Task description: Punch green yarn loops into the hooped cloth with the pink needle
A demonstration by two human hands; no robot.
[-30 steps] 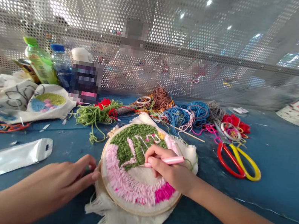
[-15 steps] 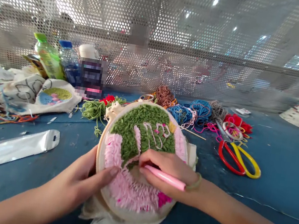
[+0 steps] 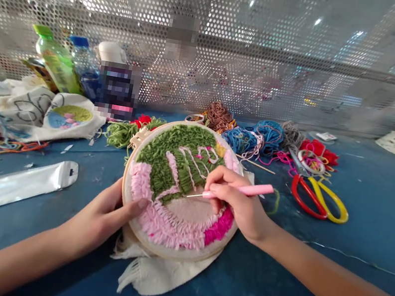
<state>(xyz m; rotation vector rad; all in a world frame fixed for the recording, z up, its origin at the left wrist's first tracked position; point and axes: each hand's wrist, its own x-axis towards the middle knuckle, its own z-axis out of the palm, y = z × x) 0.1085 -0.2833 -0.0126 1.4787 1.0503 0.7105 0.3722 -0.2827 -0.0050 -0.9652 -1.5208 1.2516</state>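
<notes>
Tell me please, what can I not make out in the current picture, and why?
All in the head view:
Left hand: some fingers, hidden behind the hoop.
Pink tool: tip too small to tell whether it touches the fabric.
Silver packet: left end, cut off by the picture's left edge.
White-topped item: front, covered by blurring blocks.

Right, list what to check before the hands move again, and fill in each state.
1. Left hand holding the embroidery hoop: ok, thumb over the front.
2. Right hand gripping the pink needle tool: ok.
3. Needle tip in sight: ok, by the green stitching's lower edge.
4. Yarn threaded through the tool: cannot tell; a green strand hangs near its handle.
5. Scissors apart from both hands: ok, lying to the right.
</notes>
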